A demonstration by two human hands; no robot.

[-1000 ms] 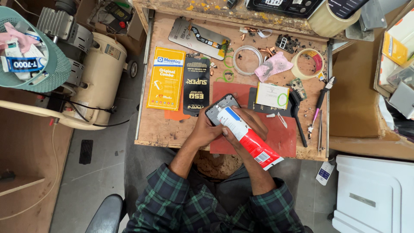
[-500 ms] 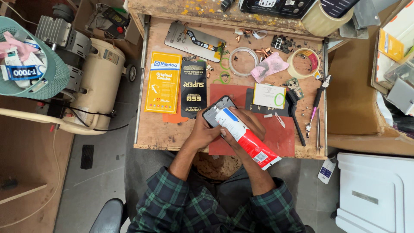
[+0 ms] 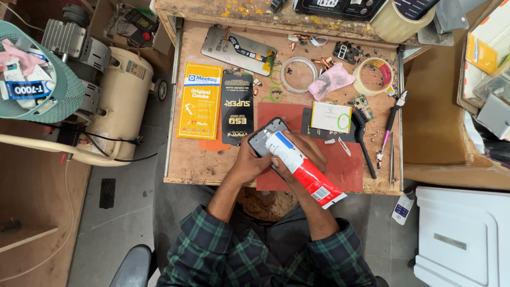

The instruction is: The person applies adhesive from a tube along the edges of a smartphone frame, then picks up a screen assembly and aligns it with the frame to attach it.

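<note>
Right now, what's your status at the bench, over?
Left hand gripping grey phone frame. Right hand holding white, blue and red glue tube, nozzle at frame. Black brush lies beside, apart.

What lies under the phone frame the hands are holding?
Beneath the phone frame lies a red work mat on the wooden bench. The left hand, right hand and glue tube cover the frame's lower part and the mat below.

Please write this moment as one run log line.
left hand: holds phone | right hand: holds glue tube | nozzle at phone
</note>
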